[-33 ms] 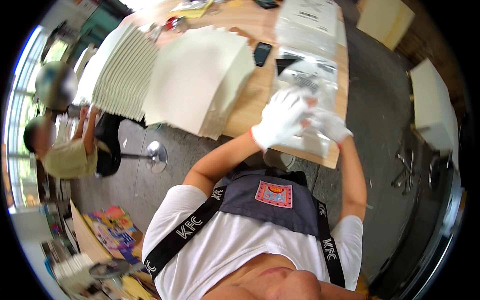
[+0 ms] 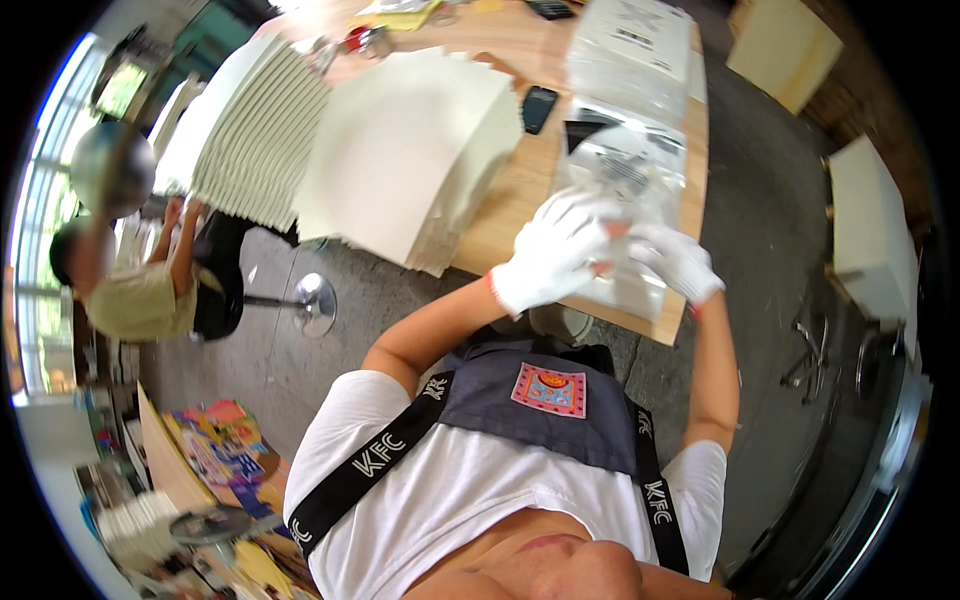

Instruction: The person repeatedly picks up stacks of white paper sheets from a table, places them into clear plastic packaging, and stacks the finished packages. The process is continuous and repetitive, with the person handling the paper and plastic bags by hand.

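My left hand point(image 2: 560, 245), in a white knit glove with bare fingertips, is bent over the near end of some clear plastic bags point(image 2: 655, 160) lying on the table. Facing it from the right, my right hand point(image 2: 682, 262) wears the same kind of glove, and its fingers are drawn together. The fingertips of both hands almost meet just above the bags. Blur and the see-through plastic hide what is between them. A black phone point(image 2: 538, 110) lies left of the bags.
A thick wrapped white stack point(image 2: 630, 45) stands behind the bags on the wooden table point(image 2: 500, 215). Large cream sheets point(image 2: 400, 150) and a fanned pile point(image 2: 250, 130) cover its left. A seated person point(image 2: 140, 300) is at far left, near a round stool base point(image 2: 315, 305). White boxes point(image 2: 868, 215) stand right.
The view has shifted slightly, so the table and bags sit a little further right. My hands have moved a little apart and stay over the bags.
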Motion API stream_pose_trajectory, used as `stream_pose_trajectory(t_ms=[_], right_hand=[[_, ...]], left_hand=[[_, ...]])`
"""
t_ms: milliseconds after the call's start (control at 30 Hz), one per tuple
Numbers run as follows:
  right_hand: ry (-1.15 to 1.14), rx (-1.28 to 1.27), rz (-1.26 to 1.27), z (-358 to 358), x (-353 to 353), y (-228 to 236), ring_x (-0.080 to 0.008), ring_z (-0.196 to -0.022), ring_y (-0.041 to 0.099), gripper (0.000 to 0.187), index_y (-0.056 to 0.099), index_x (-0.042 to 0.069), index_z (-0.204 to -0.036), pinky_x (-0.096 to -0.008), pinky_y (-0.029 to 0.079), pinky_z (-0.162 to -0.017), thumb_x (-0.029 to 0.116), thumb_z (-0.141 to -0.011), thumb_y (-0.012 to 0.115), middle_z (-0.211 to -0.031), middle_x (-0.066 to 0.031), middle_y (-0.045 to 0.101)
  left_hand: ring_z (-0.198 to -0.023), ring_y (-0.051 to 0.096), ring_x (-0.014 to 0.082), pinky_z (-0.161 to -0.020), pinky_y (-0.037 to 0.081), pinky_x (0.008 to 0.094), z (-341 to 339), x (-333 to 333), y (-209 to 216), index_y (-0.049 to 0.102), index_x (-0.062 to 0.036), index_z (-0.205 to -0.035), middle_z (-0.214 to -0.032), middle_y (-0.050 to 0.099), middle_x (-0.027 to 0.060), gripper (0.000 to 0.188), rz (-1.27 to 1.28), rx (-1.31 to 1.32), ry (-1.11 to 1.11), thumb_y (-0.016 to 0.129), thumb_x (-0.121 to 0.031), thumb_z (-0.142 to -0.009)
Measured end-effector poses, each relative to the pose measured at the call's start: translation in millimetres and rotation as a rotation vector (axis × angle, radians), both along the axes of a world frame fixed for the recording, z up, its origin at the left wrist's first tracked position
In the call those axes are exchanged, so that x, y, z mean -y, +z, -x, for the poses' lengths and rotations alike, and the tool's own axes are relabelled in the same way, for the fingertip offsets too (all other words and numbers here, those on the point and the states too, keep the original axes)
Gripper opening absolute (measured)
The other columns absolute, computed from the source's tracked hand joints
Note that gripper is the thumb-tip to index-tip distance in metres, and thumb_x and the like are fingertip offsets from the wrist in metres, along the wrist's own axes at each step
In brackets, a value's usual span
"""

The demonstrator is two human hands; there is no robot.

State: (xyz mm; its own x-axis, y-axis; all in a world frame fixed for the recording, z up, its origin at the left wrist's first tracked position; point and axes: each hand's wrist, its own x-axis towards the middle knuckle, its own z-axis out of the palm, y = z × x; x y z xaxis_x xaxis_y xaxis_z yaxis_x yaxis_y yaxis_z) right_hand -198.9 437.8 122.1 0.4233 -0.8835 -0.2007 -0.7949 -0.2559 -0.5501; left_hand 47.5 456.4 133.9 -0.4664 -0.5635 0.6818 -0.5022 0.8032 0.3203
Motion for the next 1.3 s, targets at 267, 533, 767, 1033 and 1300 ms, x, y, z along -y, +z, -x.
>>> stream_pose_trajectory(t_ms=[267, 533, 767, 1033, 1300], right_hand=[[0.125, 0.31, -0.279, -48.9, -32.0, 57.8, -0.0144, -0.082, 0.069, 0.032, 0.07, 0.007, -0.097, -0.0285, 0.051, -0.075, 0.033, -0.096, 0.054, -0.09, -0.0073, 0.073], [0.291, 0.622, -0.508, -164.7, -11.7, 7.2, -0.0132, -0.082, 0.067, 0.034, 0.069, 0.0, -0.096, -0.0265, 0.052, -0.078, 0.03, -0.099, 0.052, -0.089, -0.0072, 0.072], [0.071, 0.919, -0.581, -209.8, 0.7, -9.7, -0.018, -0.087, 0.066, 0.044, 0.056, 0.002, -0.125, -0.0334, 0.054, -0.078, 0.038, -0.1, 0.052, -0.099, -0.012, 0.069], [-0.318, 1.338, -0.509, -240.6, 24.0, -20.5, -0.0221, -0.111, 0.06, 0.061, 0.035, 0.0, -0.142, -0.0326, 0.05, -0.093, 0.014, -0.092, 0.064, -0.126, -0.0152, 0.057], [-0.287, 1.135, -0.789, -139.4, -11.3, -2.0, -0.0178, -0.118, 0.055, 0.052, 0.042, -0.001, -0.139, -0.031, 0.047, -0.097, 0.013, -0.093, 0.062, -0.133, -0.0131, 0.055]], left_hand=[[-0.123, 0.047, 0.0343, -0.105, 0.039, 0.0501, -177.3, -79.0, -2.3, 0.065, -0.0113, -0.101, -0.13, 0.055, 0.0081, 0.051, -0.053, 0.269, 0.563, 0.083, -0.015, -0.054], [-0.116, 0.053, 0.0305, -0.099, 0.044, 0.0435, -224.5, -53.0, 15.7, 0.063, -0.0136, -0.1, -0.12, 0.06, 0.0026, 0.049, -0.313, 0.312, 0.489, 0.084, -0.024, -0.058], [-0.077, 0.066, 0.0232, -0.069, 0.053, 0.0345, -242.0, -32.8, 23.9, 0.063, -0.0088, -0.081, -0.087, 0.07, 0.0016, 0.013, 0.011, 0.203, 0.36, 0.072, -0.01, -0.074], [-0.1, 0.066, 0.0271, -0.088, 0.053, 0.038, -135.9, -85.8, 18.1, 0.066, -0.0104, -0.087, -0.105, 0.07, 0.0061, 0.015, -0.011, 0.069, 0.253, 0.073, -0.017, -0.075], [-0.107, 0.063, 0.021, -0.087, 0.054, 0.0333, -200.8, -165.3, -102.7, 0.06, -0.0062, -0.122, -0.125, 0.063, 0.0089, 0.039, -1.629, -1.049, 0.179, 0.048, -0.034, -0.097]])
